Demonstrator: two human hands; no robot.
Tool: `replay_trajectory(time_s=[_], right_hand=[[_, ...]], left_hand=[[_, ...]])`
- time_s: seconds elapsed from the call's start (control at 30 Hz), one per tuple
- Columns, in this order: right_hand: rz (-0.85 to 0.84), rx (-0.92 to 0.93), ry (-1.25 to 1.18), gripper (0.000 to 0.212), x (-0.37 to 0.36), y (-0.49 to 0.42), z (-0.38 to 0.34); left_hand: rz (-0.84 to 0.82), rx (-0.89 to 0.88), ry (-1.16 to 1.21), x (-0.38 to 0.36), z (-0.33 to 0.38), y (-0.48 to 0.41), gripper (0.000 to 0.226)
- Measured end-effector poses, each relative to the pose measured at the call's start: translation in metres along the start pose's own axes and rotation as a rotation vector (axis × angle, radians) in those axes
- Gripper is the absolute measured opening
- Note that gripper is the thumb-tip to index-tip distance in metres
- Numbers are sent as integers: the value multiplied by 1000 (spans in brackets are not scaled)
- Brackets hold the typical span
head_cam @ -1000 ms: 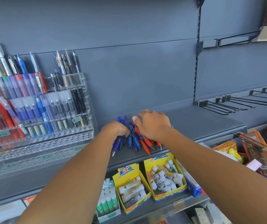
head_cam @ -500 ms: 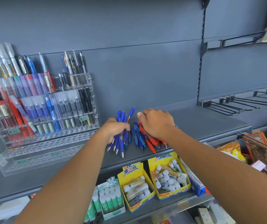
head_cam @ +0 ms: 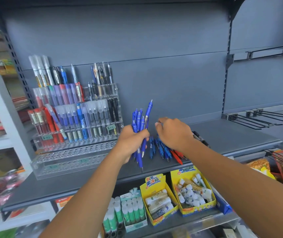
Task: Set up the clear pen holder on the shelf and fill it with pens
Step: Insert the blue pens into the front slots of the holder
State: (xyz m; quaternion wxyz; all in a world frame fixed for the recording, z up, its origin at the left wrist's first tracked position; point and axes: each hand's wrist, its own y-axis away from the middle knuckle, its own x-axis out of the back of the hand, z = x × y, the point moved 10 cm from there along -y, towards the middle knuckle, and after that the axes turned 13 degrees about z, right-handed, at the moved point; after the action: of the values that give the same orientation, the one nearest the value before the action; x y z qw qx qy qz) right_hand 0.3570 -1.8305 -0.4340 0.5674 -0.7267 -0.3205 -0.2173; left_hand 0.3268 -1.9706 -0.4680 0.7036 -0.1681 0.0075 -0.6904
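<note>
A clear tiered pen holder [head_cam: 72, 152] stands on the grey shelf [head_cam: 223, 134] at the left; its upper rows hold several pens and its lower front rows of holes are bare. My left hand [head_cam: 131, 140] grips a bunch of blue pens [head_cam: 141, 121], lifted upright off the shelf. My right hand [head_cam: 173, 133] hovers with curled fingers over a pile of blue and red pens [head_cam: 164, 150] lying on the shelf; whether it holds one is hidden.
Below the shelf stand two yellow boxes of glue sticks [head_cam: 192, 191] and a pale box of green glue sticks [head_cam: 132, 213]. Black wire hooks [head_cam: 257, 119] stick out at the right. More stock sits on shelves at the far left.
My left hand gathered blue pens from the pile and raised them upright. The view pulled back and turned, so the pen holder sits further right in frame.
</note>
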Motion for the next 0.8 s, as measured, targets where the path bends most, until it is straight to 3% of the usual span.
replay_trajectory(time_s=[0.27,0.6,0.8], right_hand=[[-25,21,-157,41,0,12,-82],[37,112,-413,33,-3,20,-196],[78,75,-815,36,-2,15,-242]], left_hand=[[221,-141,-4,104,4,21,25],[339,-170,-59,217,-14,28,28],[323,-248,-158,245,-16,19,25]])
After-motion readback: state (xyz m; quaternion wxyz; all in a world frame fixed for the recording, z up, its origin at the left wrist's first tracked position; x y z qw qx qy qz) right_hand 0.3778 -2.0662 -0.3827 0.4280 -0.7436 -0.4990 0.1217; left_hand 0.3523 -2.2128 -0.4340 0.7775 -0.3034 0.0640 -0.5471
